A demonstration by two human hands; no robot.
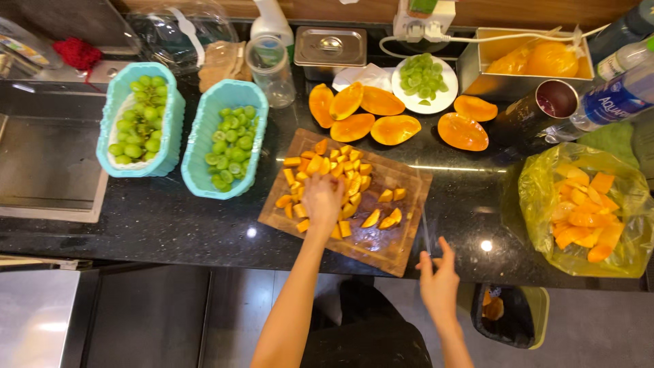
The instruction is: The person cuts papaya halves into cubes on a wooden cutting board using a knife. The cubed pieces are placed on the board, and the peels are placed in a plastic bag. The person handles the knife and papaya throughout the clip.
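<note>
Head view: this looked like the gathering part of the fruit prep. The left hand point(322, 195) was spread palm-down over the pile of orange fruit cubes point(327, 178) on the wooden cutting board point(402, 253), fingers curled into the pieces, so I'd call that grip closing loosely on a handful rather than pinching one chunk. The right hand point(438, 281) sat at the front edge of the black desk point(170, 218), resting on or holding a knife point(425, 233) whose blade pointed up along the board's right side; I couldn't really tell how tight that grip was.

My guess is the next move needed a scoop that kept the slippery cubes together, plus somewhere to drop them.

Behind the board lay peeled orange halves point(371, 112), a white plate of green grapes point(426, 82), and two teal baskets point(208, 146) of grapes to the left. A yellow bag of peels point(538, 197) sat to the right.

Hard to see: the left fingertips were buried in the fruit, the knife handle was hidden under the right hand, and the bin point(511, 317) below the desk was mostly dark.
</note>
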